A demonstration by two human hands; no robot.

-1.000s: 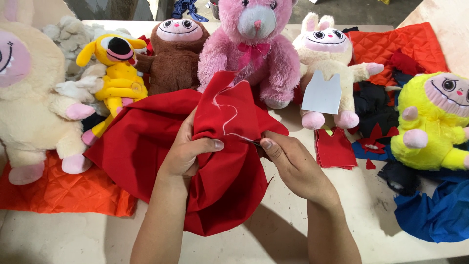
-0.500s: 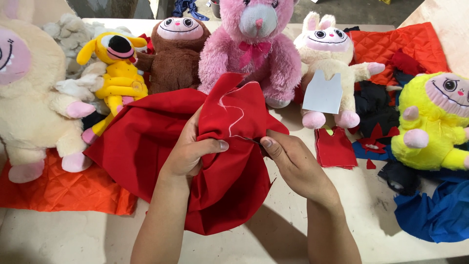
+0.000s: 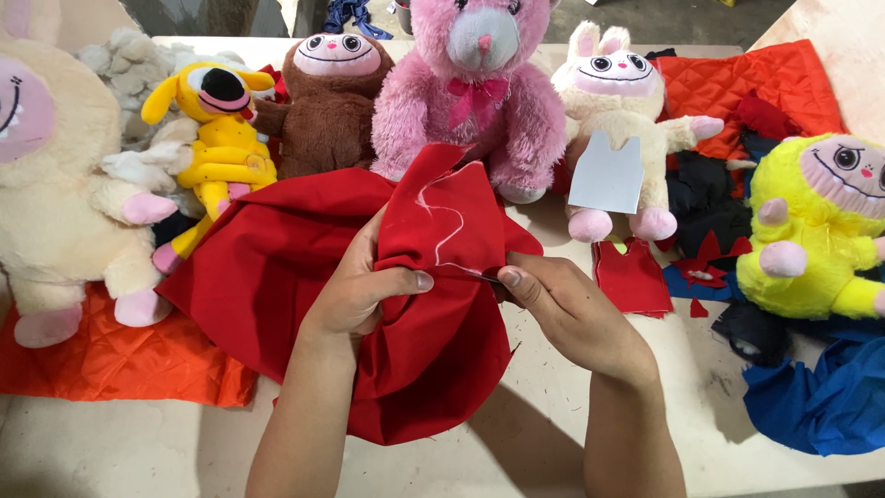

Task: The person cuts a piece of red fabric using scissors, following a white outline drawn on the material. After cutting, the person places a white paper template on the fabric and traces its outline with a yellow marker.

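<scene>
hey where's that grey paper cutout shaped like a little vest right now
In the head view, the grey vest-shaped cutout is right of centre, propped against the cream bunny plush, above the small red fabric piece.

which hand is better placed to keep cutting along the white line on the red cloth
Right hand, probably: its fingertips sit at the white line holding a dark tool, likely scissors. The left hand bunches the red cloth.

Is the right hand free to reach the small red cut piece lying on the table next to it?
Probably yes: the red cut piece lies uncovered just beside the right hand, though that hand is pinching the red cloth now.
</scene>
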